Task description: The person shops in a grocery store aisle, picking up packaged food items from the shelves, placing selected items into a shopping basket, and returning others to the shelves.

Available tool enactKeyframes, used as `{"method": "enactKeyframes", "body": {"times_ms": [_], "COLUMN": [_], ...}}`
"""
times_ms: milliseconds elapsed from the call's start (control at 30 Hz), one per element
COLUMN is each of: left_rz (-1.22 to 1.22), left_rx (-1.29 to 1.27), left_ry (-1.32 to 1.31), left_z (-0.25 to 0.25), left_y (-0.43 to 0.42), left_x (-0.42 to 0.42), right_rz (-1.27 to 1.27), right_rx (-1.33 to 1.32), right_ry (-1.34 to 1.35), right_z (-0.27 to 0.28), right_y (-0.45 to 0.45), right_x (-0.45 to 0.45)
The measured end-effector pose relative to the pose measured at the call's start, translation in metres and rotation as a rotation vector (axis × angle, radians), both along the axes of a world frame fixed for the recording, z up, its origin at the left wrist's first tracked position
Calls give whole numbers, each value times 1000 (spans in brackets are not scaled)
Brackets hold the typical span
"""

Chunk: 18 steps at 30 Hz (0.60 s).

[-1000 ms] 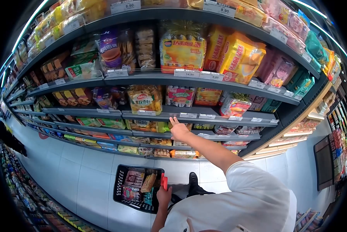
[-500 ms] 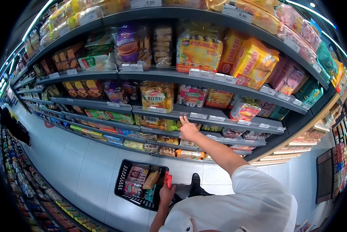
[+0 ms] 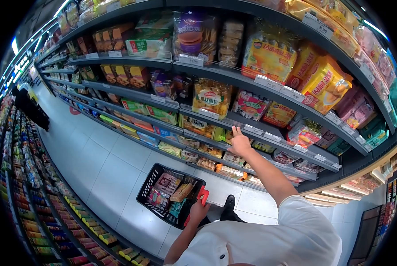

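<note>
My left hand point(image 3: 199, 211) is closed around the red handle point(image 3: 203, 195) of a black shopping basket point(image 3: 146, 186). Several packages lie in the basket, among them a pink pack point(image 3: 157, 197) and a tan pack point(image 3: 182, 192). My right hand point(image 3: 240, 144) is stretched out at the shelf edge, fingers extended and holding nothing visible. Its fingertips are by the price-label strip, just below and right of a clear bag of bread point(image 3: 211, 98). To the right of that bag stands a pink and white pack point(image 3: 250, 105).
Dark shelves point(image 3: 163, 96) full of packaged bakery goods curve across the front. Another packed shelf point(image 3: 70, 213) runs along the left. A person in dark clothes point(image 3: 30, 108) stands in the tiled aisle point(image 3: 98, 155) at far left. My shoe point(image 3: 230, 202) is beside the basket.
The view has turned, so the shelves appear shifted right and tilted. My right hand stays by the same shelf edge, and my left hand keeps hold of the basket handle.
</note>
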<state>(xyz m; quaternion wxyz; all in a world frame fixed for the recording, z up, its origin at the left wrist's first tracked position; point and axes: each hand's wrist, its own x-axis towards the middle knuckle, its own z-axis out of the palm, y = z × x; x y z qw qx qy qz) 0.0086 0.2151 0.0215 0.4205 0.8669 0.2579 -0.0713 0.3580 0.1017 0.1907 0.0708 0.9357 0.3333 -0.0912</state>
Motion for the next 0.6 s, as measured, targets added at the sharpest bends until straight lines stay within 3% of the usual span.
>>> {"method": "enactKeyframes", "body": {"times_ms": [600], "left_rz": [-6], "left_rx": [3], "left_ry": [-50], "left_z": [-9], "left_y": [-1], "left_x": [-1], "right_rz": [31], "right_rx": [-1], "right_ry": [-26], "right_z": [-7], "right_y": [-3], "right_x": [2]}}
